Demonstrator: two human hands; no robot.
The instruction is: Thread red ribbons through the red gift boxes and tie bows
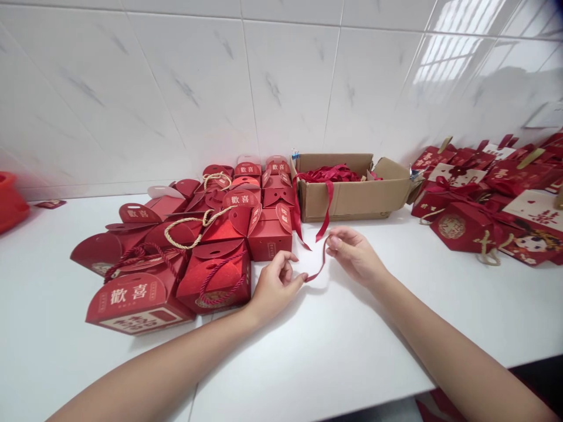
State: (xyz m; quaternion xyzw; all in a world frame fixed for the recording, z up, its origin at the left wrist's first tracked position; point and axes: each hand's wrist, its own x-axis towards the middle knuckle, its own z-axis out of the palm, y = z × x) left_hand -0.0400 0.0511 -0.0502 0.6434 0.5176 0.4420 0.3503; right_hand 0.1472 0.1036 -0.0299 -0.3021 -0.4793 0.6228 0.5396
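Observation:
A short red ribbon [317, 266] stretches between my two hands just above the white table [334, 351]. My left hand [277, 284] pinches its lower left end with thumb and fingers. My right hand [354, 253] pinches the upper right end, fingers curled. Behind them an open cardboard box [352, 196] holds more red ribbons, one strand hanging over its front wall. A cluster of red gift boxes [211, 234] with rope handles sits just left of my left hand.
More red gift boxes [484, 199], some tied with ribbon, crowd the table's right end. A red object [11, 202] shows at the far left edge. A white tiled wall [264, 88] backs the table. The table's front edge runs close below my forearms.

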